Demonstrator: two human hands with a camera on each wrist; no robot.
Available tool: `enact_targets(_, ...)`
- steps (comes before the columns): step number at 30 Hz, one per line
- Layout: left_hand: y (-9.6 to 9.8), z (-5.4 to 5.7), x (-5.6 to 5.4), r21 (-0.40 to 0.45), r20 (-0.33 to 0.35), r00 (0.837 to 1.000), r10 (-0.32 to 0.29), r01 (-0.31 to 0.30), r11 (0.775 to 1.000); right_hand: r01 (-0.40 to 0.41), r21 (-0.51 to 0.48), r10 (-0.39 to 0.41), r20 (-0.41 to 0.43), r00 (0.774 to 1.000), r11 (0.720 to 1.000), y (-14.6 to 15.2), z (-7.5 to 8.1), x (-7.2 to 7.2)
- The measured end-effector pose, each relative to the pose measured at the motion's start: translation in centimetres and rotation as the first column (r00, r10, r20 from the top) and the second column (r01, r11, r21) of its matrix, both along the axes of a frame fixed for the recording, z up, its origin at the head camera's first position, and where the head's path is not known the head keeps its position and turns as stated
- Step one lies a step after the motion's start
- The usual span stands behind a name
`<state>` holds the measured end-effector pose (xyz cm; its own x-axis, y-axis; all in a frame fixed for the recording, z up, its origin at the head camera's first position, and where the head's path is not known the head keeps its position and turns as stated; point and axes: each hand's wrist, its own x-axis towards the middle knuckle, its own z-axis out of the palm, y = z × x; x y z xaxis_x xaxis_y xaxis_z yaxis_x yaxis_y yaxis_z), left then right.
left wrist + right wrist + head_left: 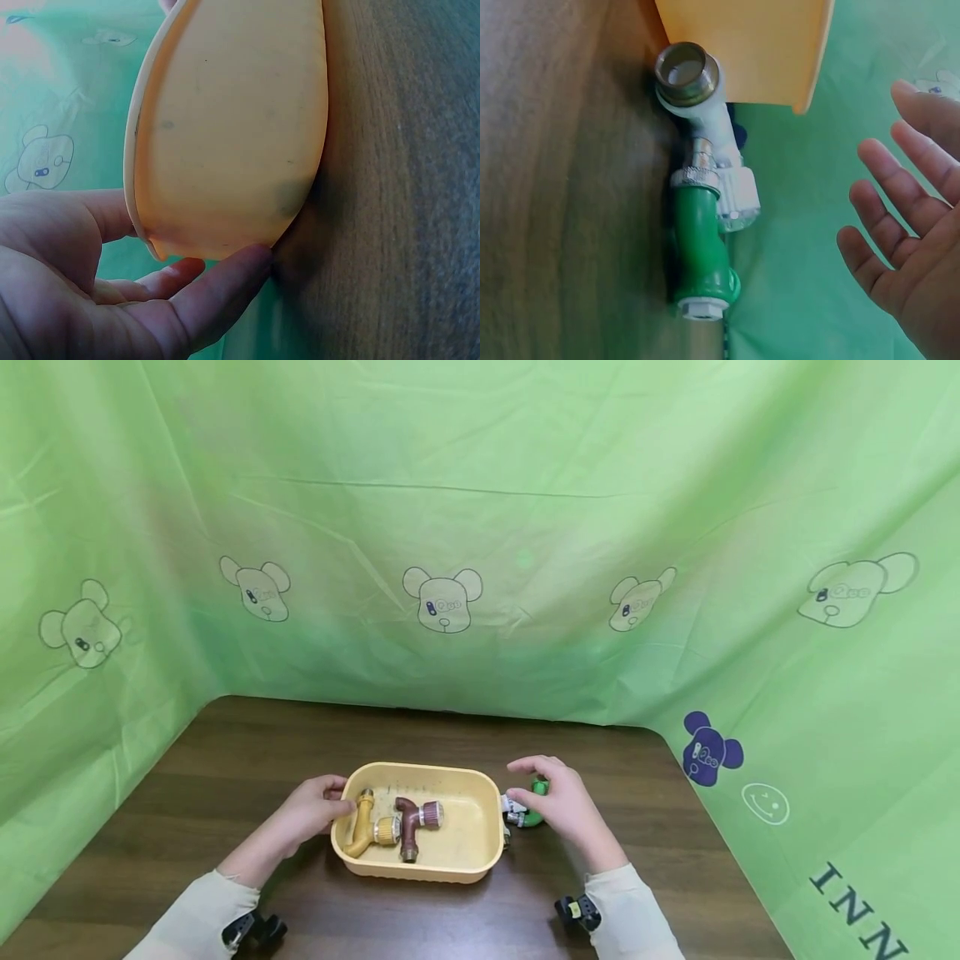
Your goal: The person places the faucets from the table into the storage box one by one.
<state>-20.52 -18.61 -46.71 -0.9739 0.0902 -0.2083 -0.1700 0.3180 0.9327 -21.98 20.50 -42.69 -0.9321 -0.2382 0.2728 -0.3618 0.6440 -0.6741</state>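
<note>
A pale yellow plastic tub (pixel 468 818) rests on the table. My left hand (pixel 315 810) grips its left end, the thumb at the rim and the fingers along the outer wall (pixel 232 112). Inside lie a yellow tap (pixel 362 828) and a dark red tap (pixel 408 827), side by side in the left half. Just past the tub's right end, a white tap (pixel 716 124) and a green tap (pixel 699 244) lie close together on the wood. Over these two, my right hand (pixel 562 797) hovers with spread, relaxed fingers and holds nothing; it partly covers them in the head view.
Brown wood-grain table (pixel 247 760) extends around the tub. Green cloth (pixel 450 685) printed with bear heads hangs behind the table and along both sides. A black wrist camera (pixel 255 931) sits below the left sleeve, and another (pixel 577 912) beside the right sleeve.
</note>
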Motion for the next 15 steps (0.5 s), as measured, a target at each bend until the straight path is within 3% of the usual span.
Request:
enact_targets(5, 0.1, -0.1, -0.2, -0.011, 0.000, 1.000, 0.001, -0.001, 1.000, 0.020, -0.037, -0.020, 0.004, 1.000, 0.999, 1.0, 0.0, -0.1)
enact_targets(15, -0.1, -0.1, -0.1, -0.015, -0.003, 1.000, 0.000, 0.000, 1.000, 0.089, -0.047, -0.084, 0.097, 0.992, 0.995, 2.6, -1.0, -0.2)
